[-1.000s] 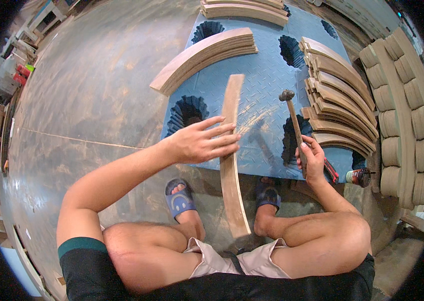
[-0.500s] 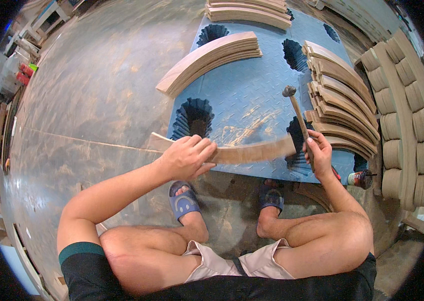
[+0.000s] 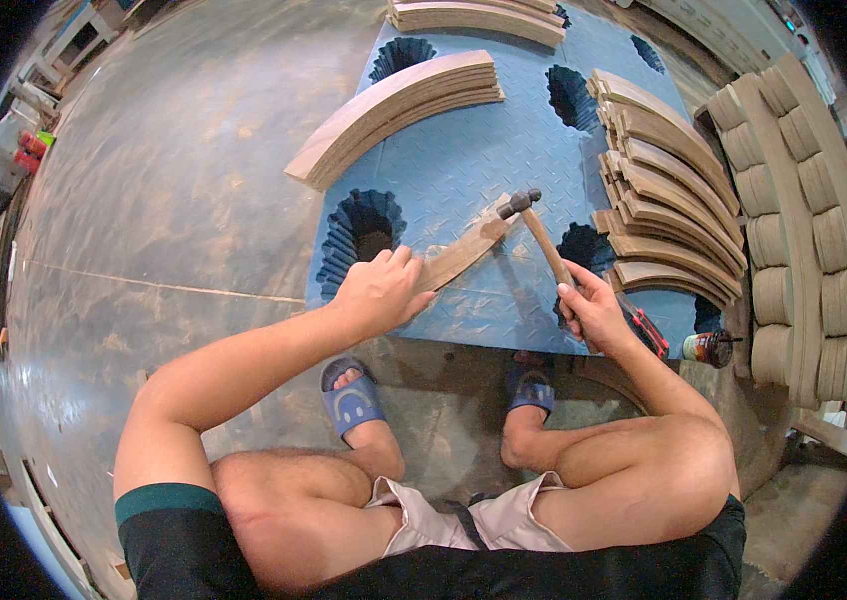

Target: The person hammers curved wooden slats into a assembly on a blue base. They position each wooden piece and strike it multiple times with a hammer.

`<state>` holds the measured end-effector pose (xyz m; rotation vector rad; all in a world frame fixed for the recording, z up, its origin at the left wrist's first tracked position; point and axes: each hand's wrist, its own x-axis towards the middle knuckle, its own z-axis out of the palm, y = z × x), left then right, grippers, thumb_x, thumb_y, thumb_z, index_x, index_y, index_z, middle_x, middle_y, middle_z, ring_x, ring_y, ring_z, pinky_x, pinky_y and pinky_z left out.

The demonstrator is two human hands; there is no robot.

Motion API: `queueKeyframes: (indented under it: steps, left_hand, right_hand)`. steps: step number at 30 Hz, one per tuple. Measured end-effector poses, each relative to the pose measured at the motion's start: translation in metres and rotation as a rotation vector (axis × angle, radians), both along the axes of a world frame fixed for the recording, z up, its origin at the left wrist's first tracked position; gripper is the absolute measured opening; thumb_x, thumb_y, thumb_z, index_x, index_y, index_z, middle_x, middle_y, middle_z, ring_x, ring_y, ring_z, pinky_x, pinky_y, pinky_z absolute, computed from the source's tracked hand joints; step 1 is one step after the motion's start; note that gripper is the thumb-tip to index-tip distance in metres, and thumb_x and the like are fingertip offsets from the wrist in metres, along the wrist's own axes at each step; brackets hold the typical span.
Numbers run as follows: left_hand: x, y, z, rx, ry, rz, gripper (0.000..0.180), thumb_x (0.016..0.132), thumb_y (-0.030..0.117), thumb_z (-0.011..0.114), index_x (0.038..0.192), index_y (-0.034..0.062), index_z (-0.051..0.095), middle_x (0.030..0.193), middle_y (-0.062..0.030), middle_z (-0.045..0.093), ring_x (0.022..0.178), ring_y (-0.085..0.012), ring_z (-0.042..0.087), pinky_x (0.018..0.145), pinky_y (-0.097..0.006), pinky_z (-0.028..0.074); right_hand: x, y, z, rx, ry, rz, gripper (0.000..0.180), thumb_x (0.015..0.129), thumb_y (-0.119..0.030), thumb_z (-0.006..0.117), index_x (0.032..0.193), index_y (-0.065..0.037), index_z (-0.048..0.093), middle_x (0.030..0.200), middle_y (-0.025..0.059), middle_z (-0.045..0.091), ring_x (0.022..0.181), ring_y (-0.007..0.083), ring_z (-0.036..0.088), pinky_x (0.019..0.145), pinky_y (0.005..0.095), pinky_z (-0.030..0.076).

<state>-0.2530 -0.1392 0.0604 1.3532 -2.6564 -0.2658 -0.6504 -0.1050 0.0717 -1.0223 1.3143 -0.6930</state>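
Far to my left the bare concrete floor (image 3: pixel 143 200) runs wide, and I sit low at its edge with my feet in blue sandals (image 3: pixel 351 405) tucked under the near side of the blue checker-plate bench (image 3: pixel 463 160), close enough to reach across it. My left hand (image 3: pixel 380 290) lies flat and closed down on the near end of a curved wooden strip (image 3: pixel 458 258), fingers wrapped over it, pinning it to the plate so that it does not jump; the strip runs up and to the right from under my palm, beside a dark scalloped hole (image 3: pixel 363 228) in the bench top. Above it a stack of curved pieces (image 3: pixel 393 110) lies apart, out of the way. At the strip's far end sits the head of the hammer (image 3: pixel 533 225), touching or just over the wood, I cannot tell which. My right hand (image 3: pixel 593 315) is clenched around the lower handle, low enough for a good swing. Further right more curved strips are heaped in a fanned pile (image 3: pixel 668 200), and a small dark bottle (image 3: pixel 708 348) lies at the bench corner near my wrist.
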Motion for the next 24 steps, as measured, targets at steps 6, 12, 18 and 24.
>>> queueKeyframes:
  steps: [6,12,18,24]
  left_hand:
    - [0.013,0.015,0.009,0.024,-0.007,0.010,0.065,0.098,0.045,0.080,0.148,0.0068,0.062,0.122,-0.0129,0.065,0.108,-0.0326,0.068,0.083,-0.044,0.062]
    - [0.028,0.020,-0.001,0.014,-0.075,-0.096,0.068,0.101,0.036,0.076,0.158,0.0038,0.058,0.120,-0.0125,0.062,0.104,-0.0290,0.066,0.082,-0.040,0.059]
    - [0.027,0.025,0.009,0.036,-0.123,-0.105,0.068,0.100,0.032,0.076,0.159,0.0022,0.058,0.120,-0.0111,0.060,0.105,-0.0275,0.063,0.080,-0.038,0.057]
    - [0.025,0.025,0.008,0.019,-0.116,-0.101,0.067,0.099,0.029,0.076,0.157,0.0020,0.059,0.117,-0.0113,0.058,0.104,-0.0283,0.060,0.080,-0.039,0.055]
  right_hand:
    - [0.001,-0.014,0.009,-0.001,0.080,0.015,0.061,0.117,-0.022,0.061,0.175,-0.023,0.043,0.075,-0.0006,0.057,0.052,0.0097,0.051,0.045,0.0283,0.044]
    - [-0.004,-0.036,0.010,0.025,0.072,-0.029,0.058,0.117,-0.027,0.062,0.173,-0.027,0.046,0.073,-0.0006,0.058,0.050,0.0100,0.052,0.045,0.0287,0.045]
    - [-0.021,-0.035,0.000,0.014,0.085,-0.027,0.060,0.118,-0.030,0.060,0.175,-0.026,0.043,0.071,0.0003,0.057,0.049,0.0096,0.051,0.043,0.0277,0.044]
    - [-0.011,-0.027,0.003,0.019,0.101,-0.116,0.057,0.118,-0.033,0.060,0.173,-0.029,0.046,0.071,0.0002,0.059,0.049,0.0097,0.052,0.044,0.0285,0.046]
